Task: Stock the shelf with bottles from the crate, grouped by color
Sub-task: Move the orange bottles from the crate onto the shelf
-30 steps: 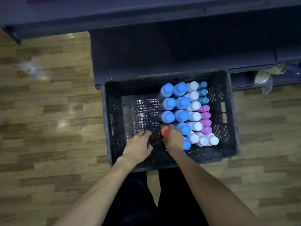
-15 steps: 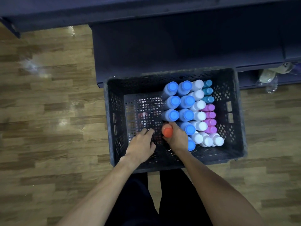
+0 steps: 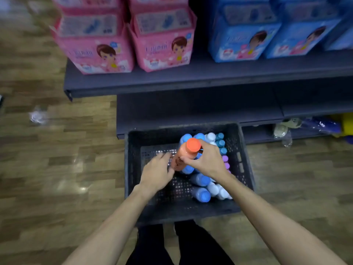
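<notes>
Head view. The right hand [image 3: 207, 161] is gripping the orange bottle [image 3: 184, 156] just below its orange cap, fingers and thumb curled round the neck, holding it above the crate [image 3: 131, 169] at frame centre. The left hand [image 3: 157, 172] is reaching in beside the bottle's lower body with fingers relaxed and holding nothing; whether it is touching the bottle cannot be told.

The crate is sitting on the wooden floor [image 3: 57, 169], its far rim lying against the base of the shelf [image 3: 191, 77]. The blue-capped bottles [image 3: 202, 179], white-capped bottles [image 3: 211, 136], teal-capped bottles [image 3: 220, 143] and purple-capped bottles [image 3: 225, 158] are occupying the crate's right half; the left half is showing bare mesh.

Pink packs [image 3: 122, 41] and blue packs [image 3: 267, 35] are standing along the shelf in the upper frame, set back from its front edge.
</notes>
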{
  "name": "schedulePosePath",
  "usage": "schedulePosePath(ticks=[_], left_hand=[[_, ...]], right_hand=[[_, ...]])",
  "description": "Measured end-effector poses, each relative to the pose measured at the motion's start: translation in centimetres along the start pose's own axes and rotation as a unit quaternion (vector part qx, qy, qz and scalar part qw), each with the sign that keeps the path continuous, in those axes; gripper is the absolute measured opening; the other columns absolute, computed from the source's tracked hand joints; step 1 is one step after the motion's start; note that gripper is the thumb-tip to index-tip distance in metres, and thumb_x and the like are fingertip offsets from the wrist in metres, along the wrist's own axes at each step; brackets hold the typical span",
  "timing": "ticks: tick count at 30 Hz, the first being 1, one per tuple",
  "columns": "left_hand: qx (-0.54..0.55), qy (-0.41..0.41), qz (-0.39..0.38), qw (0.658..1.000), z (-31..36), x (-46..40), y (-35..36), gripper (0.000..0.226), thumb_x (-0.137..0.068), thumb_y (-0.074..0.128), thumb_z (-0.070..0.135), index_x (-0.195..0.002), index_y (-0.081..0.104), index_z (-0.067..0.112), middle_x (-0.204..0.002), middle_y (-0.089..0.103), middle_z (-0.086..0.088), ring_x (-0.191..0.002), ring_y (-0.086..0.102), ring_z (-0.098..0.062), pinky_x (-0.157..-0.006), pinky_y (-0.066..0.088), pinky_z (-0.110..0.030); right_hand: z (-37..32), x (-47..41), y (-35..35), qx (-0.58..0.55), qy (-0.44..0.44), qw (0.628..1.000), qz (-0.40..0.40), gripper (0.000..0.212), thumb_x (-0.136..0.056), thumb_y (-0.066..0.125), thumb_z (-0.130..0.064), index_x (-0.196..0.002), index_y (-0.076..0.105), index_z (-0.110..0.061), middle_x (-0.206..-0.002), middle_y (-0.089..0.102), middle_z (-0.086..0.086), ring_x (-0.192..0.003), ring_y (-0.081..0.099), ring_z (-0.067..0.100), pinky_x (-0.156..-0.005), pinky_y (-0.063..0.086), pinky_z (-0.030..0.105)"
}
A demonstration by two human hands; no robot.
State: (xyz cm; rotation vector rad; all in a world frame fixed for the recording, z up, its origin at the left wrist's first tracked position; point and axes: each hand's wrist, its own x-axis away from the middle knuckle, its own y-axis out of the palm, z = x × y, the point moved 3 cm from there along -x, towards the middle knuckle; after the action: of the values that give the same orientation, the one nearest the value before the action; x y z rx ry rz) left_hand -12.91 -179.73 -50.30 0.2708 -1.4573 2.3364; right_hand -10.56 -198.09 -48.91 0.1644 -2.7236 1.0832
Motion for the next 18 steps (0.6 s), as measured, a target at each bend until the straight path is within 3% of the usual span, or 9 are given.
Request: schedulePosePath(ticks=[3,9,18], left_hand=[[0.002,0.021,0.062,0.998,2.2,-0.9,-4.8,0.031,-0.090,0.054,0.031,-0.119,0.053,0.020,-0.109,0.057,0.000,-0.101,0.060,-0.025,-0.075,0.051,-0.040],[0.009,0.047,0.180,0.982,6.2,-2.1,-15.0,0.036,-0.089,0.056,0.032,-0.124,0.054,0.023,-0.114,0.062,0.004,-0.106,0.061,-0.021,-0.079,0.048,-0.037],[-0.033,0.145,0.314,0.938,12.0,-1.0,-26.4,0.030,-0.090,0.056,0.032,-0.119,0.055,0.023,-0.107,0.067,0.005,-0.098,0.063,-0.020,-0.074,0.050,-0.035]], right_hand=[[-3.9,-1.8,-4.8,-0.026,-0.075,0.996,0.033,0.048,-0.067,0.083,-0.045,-0.107,0.068,-0.024,-0.096,0.072,-0.008,-0.089,0.067,0.012,-0.084,0.054,0.037],[-11.7,-3.6,-13.5,-0.014,-0.175,0.984,0.032,0.056,-0.075,0.084,-0.043,-0.119,0.057,-0.022,-0.104,0.069,-0.008,-0.093,0.065,0.010,-0.085,0.053,0.034],[-20.6,-2.6,-21.7,0.015,-0.269,0.958,0.100,0.039,-0.085,0.072,-0.048,-0.115,0.062,-0.024,-0.103,0.070,-0.009,-0.095,0.063,0.011,-0.087,0.050,0.036]])
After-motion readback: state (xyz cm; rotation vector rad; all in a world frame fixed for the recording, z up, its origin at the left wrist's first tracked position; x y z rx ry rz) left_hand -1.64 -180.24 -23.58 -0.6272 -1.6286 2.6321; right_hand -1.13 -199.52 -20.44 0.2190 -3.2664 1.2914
